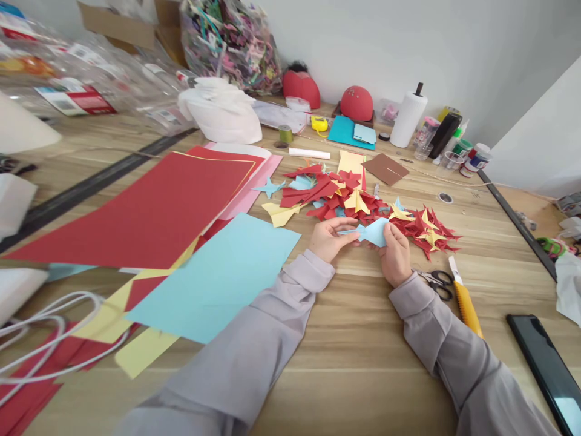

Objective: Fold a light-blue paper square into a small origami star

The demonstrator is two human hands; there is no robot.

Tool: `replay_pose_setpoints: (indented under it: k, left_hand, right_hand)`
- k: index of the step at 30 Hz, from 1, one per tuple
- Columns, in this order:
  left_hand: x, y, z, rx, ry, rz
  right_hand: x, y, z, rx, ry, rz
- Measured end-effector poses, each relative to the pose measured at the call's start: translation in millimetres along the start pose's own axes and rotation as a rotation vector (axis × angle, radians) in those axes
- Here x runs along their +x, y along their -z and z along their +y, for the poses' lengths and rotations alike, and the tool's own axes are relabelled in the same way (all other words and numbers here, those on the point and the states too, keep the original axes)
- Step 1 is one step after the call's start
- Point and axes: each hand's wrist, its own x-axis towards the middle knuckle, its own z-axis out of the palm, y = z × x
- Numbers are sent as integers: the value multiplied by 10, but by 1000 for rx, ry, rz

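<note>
A folded light-blue paper piece [374, 232] is held up between both hands, just above the wooden table. My left hand [330, 238] pinches its narrow left end between thumb and fingers. At its wider right end, my right hand [396, 254] grips the edge with thumb and fingers closed. Right behind the hands lies a heap of folded red paper pieces [313, 192], mixed with yellow and blue ones. A cluster of red and yellow paper stars [429, 230] sits beyond my right hand. Another light-blue star [269, 188] rests left of the heap.
Large red sheets [149, 206] and a light-blue sheet [222, 278] cover the left side. Scissors [439, 284], a yellow utility knife [466, 303] and a phone [544, 369] lie at the right. A yellow tape measure [319, 124] and a white bottle [408, 118] stand at the back.
</note>
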Motion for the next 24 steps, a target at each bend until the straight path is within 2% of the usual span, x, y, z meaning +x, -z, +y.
replay_pose_setpoints:
  k: [3,13,18,24]
  left_hand:
    - [8,6,-9,13,-6,4]
    - [-3,11,7,112,-30,-14]
    - [-10,11,11,108,-29,5]
    - [-23,-8,2,46,64,-22]
  right_hand:
    - [-16,-17,-32,-3,-9,10]
    - [-51,0,-48,-222,7,-24]
    - [-33,13,-26,-191,-5,-47]
    - [-4,26,-20,-106,-31,-55]
